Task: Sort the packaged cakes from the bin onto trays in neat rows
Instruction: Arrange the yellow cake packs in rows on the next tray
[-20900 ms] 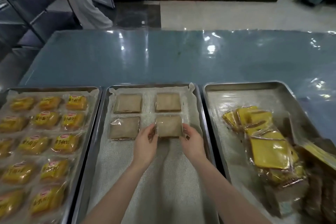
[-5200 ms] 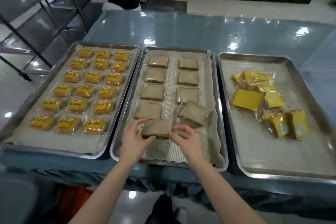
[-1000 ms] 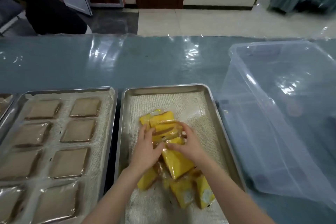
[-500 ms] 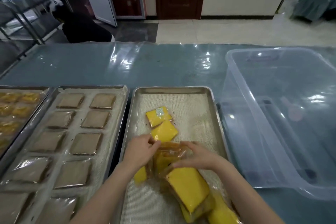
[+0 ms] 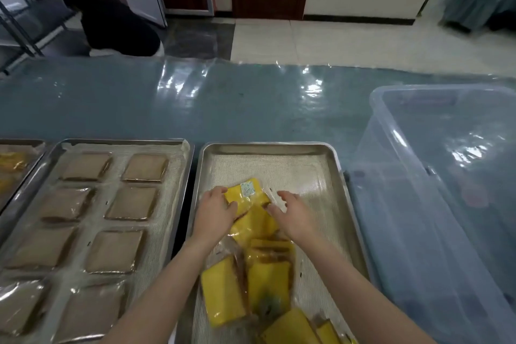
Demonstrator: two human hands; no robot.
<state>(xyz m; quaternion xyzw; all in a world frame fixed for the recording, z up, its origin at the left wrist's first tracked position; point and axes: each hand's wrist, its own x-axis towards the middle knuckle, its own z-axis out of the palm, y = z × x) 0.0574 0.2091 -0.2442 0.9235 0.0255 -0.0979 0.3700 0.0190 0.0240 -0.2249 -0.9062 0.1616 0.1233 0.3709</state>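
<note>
Two hands work at the middle of the right tray, having moved up from the pile of yellow cakes they handled half a second earlier. The left hand curls its grip over the left edge of the labelled yellow cake. The right hand shows a wide grip, fingers spread, holding nothing, just beside the second yellow cake. The white label's print is too small to read. The clear bin stands on the tabletop, right of the tray.
</note>
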